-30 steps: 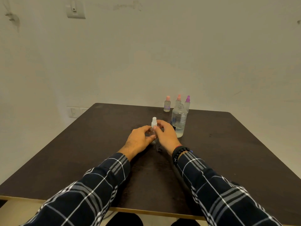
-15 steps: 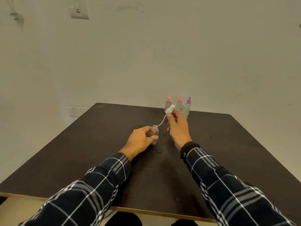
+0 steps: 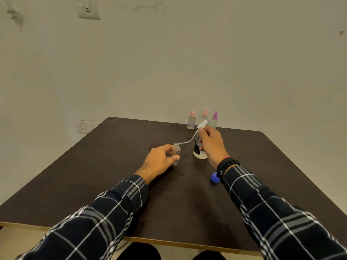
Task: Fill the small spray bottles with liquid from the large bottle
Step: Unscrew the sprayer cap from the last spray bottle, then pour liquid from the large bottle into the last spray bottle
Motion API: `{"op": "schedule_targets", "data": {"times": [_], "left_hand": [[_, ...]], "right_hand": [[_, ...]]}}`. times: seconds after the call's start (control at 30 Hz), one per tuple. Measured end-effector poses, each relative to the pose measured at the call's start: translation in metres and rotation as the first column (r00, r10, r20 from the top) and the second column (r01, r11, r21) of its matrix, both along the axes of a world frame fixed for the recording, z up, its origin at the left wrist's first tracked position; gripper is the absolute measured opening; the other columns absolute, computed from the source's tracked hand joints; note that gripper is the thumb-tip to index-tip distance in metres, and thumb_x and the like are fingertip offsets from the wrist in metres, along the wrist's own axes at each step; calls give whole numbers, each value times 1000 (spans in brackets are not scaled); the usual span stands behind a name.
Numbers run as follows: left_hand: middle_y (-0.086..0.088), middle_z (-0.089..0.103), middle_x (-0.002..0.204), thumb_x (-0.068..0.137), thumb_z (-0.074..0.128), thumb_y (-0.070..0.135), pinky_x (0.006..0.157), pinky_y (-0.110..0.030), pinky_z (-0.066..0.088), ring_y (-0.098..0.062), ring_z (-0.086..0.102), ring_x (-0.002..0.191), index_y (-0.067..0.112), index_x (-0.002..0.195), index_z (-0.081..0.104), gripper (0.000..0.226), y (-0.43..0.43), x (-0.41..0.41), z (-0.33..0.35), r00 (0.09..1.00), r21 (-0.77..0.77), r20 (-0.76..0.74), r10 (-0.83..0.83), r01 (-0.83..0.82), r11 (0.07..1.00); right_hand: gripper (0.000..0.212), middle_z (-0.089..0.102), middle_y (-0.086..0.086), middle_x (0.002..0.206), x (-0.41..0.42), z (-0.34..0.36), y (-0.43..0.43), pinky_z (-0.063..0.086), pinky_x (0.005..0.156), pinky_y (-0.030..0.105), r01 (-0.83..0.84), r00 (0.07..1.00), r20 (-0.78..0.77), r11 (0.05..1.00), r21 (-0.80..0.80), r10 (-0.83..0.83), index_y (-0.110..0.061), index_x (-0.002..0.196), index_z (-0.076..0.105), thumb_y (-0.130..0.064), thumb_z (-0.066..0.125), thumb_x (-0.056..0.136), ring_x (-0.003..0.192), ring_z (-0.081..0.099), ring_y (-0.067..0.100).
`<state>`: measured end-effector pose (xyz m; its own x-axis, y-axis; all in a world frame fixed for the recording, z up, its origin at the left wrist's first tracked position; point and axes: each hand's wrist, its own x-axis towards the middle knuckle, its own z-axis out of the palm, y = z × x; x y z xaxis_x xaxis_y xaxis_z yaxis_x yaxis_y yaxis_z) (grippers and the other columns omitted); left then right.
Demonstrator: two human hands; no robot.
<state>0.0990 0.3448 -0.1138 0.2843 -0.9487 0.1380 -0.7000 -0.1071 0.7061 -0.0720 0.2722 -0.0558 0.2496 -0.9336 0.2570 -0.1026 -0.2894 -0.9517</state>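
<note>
Left hand (image 3: pixel 158 162) has its grip wrapped around the small clear uncapped spray bottle (image 3: pixel 176 153), steadying it mid-bench. Right hand (image 3: pixel 213 145) pinches the white pump top (image 3: pixel 202 124), dip tube trailing, clearing the neck for pouring. Large clear bottle (image 3: pixel 198 150) stands just right, behind that hand.

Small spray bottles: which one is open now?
The clear one in the left hand; its top is off. The three at the back keep coloured tops.

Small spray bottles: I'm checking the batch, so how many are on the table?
4. The uncapped bottle stands in the left hand. Three capped ones line the far edge: pink-capped bottle, peach-capped bottle, purple-capped bottle. The right hand might hide others.
</note>
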Motion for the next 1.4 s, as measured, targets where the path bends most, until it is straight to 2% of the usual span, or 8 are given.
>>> {"op": "schedule_targets", "data": {"times": [0.17,0.3,0.43,0.57,0.67,0.77,0.9,1.4], "left_hand": [[9,66,123,92,67,44,100,-35,49,-10,63,108,30,140,52,52,-2,1,-3,1000,15,1,-3,3,1000],[8,64,126,92,67,43,100,-34,49,-10,63,109,29,141,51,53,-3,0,-3,1000,14,16,7,-7,1000],[8,64,128,91,68,43,100,-36,50,-11,63,110,31,139,52,52,-3,1,-4,1000,16,25,5,-6,1000],[11,66,121,91,69,42,96,-31,50,-8,64,105,32,134,57,46,-3,1,-4,1000,-22,19,-4,5,1000],[13,67,119,90,69,44,96,-32,51,-6,65,102,35,132,58,44,-2,3,-5,1000,-26,-5,-15,15,1000],[12,67,118,90,68,46,95,-32,51,-7,65,103,34,133,58,46,-1,4,-5,1000,-31,-9,-22,22,999],[12,67,119,89,68,47,95,-32,51,-7,65,103,33,132,58,46,-1,4,-5,1000,-37,-4,-22,22,999],[13,66,120,90,67,49,96,-33,52,-7,65,102,33,135,56,49,-4,4,-7,999,-17,8,-32,32,999]], "right_hand": [[25,52,6,78,-13,2,-6,44,61,31,19,986,-167,999,-27,-23,-10,90,59,-25,46,105,66,48,15],[37,48,4,65,-10,-15,-7,40,62,32,-83,772,-632,997,-1,64,-14,66,53,-30,54,99,61,46,17],[42,53,-1,60,4,-31,2,40,58,28,-35,684,-728,999,13,33,-16,60,57,-39,60,96,60,53,14],[38,72,5,88,7,-35,6,57,81,38,61,736,-672,996,-61,-86,-11,89,73,-47,61,94,86,68,20],[21,67,1,98,-4,-26,8,53,77,36,342,800,-449,917,-203,-398,-21,96,61,-42,59,96,90,64,21],[42,58,5,117,-15,-25,-4,50,80,37,474,815,-280,862,-183,-507,-17,117,50,-41,70,89,104,61,26],[87,45,10,146,-19,-31,-25,46,107,44,282,887,-342,951,-128,-309,-15,147,35,-35,84,78,132,50,29],[81,51,12,144,-15,-21,-34,44,107,42,-50,872,-487,978,-205,-58,-21,143,27,-14,81,82,127,54,32]]}}
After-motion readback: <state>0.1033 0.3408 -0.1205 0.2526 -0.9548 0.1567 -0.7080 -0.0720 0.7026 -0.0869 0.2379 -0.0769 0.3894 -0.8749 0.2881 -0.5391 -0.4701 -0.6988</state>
